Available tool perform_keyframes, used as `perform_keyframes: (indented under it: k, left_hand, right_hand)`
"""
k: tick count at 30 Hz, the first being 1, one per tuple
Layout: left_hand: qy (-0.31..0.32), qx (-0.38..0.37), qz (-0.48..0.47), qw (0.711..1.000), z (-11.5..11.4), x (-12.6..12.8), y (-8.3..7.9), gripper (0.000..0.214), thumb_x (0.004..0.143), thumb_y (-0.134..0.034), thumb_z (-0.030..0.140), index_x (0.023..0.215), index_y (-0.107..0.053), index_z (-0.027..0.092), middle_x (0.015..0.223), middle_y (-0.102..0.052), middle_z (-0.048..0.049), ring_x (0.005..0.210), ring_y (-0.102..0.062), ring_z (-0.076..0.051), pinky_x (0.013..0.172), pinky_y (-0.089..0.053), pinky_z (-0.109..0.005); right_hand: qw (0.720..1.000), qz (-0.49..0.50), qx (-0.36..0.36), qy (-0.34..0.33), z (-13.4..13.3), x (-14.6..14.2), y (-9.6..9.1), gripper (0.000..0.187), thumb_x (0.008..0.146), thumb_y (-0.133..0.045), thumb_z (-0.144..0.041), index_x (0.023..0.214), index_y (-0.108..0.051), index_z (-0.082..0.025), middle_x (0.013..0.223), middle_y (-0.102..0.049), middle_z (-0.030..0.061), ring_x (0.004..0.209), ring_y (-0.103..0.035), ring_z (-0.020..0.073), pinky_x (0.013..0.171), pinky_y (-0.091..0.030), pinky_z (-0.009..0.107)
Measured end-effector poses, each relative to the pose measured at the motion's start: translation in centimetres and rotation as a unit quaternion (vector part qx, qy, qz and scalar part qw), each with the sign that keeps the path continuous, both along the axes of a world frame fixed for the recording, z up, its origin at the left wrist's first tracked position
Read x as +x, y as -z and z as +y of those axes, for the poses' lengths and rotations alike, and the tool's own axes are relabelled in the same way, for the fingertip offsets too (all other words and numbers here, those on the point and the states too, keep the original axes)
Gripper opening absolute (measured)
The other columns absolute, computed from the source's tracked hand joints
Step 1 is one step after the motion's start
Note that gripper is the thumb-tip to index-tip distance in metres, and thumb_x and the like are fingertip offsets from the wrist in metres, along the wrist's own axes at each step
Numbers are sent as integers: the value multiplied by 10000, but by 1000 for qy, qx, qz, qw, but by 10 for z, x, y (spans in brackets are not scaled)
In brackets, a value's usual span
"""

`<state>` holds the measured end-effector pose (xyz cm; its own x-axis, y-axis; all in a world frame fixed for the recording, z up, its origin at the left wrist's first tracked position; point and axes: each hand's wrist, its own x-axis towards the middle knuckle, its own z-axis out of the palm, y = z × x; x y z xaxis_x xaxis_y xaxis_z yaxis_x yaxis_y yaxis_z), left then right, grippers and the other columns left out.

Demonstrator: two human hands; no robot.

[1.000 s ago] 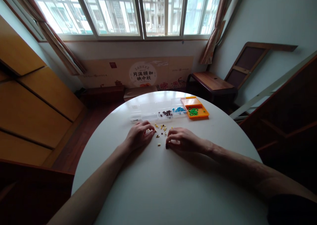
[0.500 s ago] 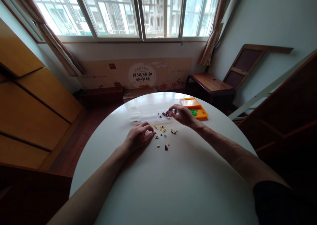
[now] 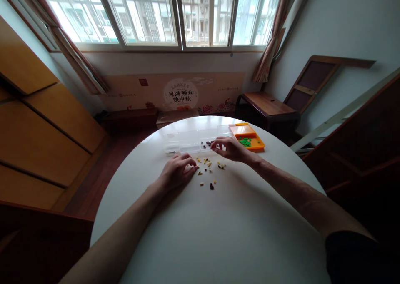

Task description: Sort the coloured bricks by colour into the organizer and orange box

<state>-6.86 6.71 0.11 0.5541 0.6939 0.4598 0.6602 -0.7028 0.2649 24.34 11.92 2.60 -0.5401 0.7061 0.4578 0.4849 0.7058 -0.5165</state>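
My left hand (image 3: pixel 177 170) rests on the white table, fingertips pinched together beside the scattered small yellow pieces (image 3: pixel 209 163). Whatever is between those fingertips is too small to make out. Over the front edge of a clear plastic compartment box (image 3: pixel 184 145) is my right hand (image 3: pixel 230 148), its thumb and forefinger closed in a pinch; what they hold cannot be made out. Dark brown pieces (image 3: pixel 208 143) lie in the box just left of these fingers. Closer to me on the table is a small dark brown cluster (image 3: pixel 211 186) of pieces.
An orange tray (image 3: pixel 258 147) with small green pieces (image 3: pixel 245 142) stands right of the clear box, behind my right hand. The round white table (image 3: pixel 218 234) has its far edge towards the window wall. A wooden chair (image 3: pixel 270 103) stands beyond it on the right.
My right hand has come slightly towards me, from above the brown pieces to the front edge of the clear box. My left hand stays in place. The view has shifted a little.
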Motion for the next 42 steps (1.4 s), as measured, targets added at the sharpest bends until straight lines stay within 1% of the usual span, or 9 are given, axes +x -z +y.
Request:
perform_keyframes:
  k: [4,7,9,12,16,25,31,37,42]
  left_hand:
    - [5,-3,-8,1000,0,-1,1,161,1059,-689,367,990,-798,271,1071,-787,-22,830,-673,-186,875,-512,-350]
    - [13,2,-16,1000,-1,0,0,162,1067,-684,365,995,-795,273,1064,-788,-22,887,-699,-195,884,-515,-345]
    - [14,6,-17,1000,-2,1,-1,166,1070,-681,358,983,-788,266,1050,-786,-22,870,-697,-190,877,-515,-344]
    - [14,9,-15,1000,-3,2,-2,160,1064,-684,343,969,-782,259,1036,-783,-24,841,-689,-183,862,-516,-342]
    - [10,13,-12,1000,-5,3,-4,146,1056,-693,337,969,-783,261,1041,-783,-26,843,-691,-185,866,-522,-343]
    - [15,1,-13,1000,-4,3,-4,142,1061,-688,334,979,-781,265,1045,-781,-27,880,-714,-193,884,-532,-344]
    - [16,4,-10,1000,-2,2,-1,177,1077,-665,349,977,-778,258,1042,-776,-32,829,-683,-187,858,-529,-344]
    - [7,7,0,1000,-2,3,-2,196,1094,-634,349,991,-762,242,1051,-764,-37,760,-639,-165,858,-520,-351]
    - [8,-2,2,1000,0,0,-2,192,1113,-591,313,1053,-756,235,1112,-761,-50,756,-638,-160,856,-533,-348]
  right_hand:
    - [991,-39,-13,-126,-44,2,-9,86,1028,-728,-250,1032,-813,-237,1010,-799,40,836,-706,168,781,-550,290]
    - [983,-61,-5,-174,-73,1,-10,94,1026,-762,-312,1072,-805,-242,1046,-798,54,890,-718,182,834,-559,306]
    - [981,-79,15,-177,-86,0,-5,159,1008,-803,-393,1071,-804,-247,1032,-790,54,902,-714,194,857,-554,321]
    - [982,-101,37,-152,-92,-3,5,190,991,-829,-442,1048,-804,-262,1024,-785,42,892,-714,197,858,-543,322]
    - [985,-101,43,-135,-90,-5,14,50,1024,-781,-317,1036,-808,-277,1029,-789,30,914,-729,185,872,-531,300]
    - [984,-102,47,-141,-89,-7,14,125,1061,-745,-367,1026,-805,-263,1022,-793,43,904,-731,187,862,-528,303]
    - [989,-57,50,-127,-70,-5,11,89,1056,-757,-317,1054,-815,-249,1045,-797,51,920,-738,189,855,-542,307]
    - [998,7,64,22,-12,-1,-2,151,1043,-776,-335,979,-832,-211,978,-765,41,718,-621,135,735,-495,284]
    - [989,5,49,137,29,-4,3,143,1019,-784,-305,958,-838,-188,990,-763,52,686,-593,126,724,-468,293]
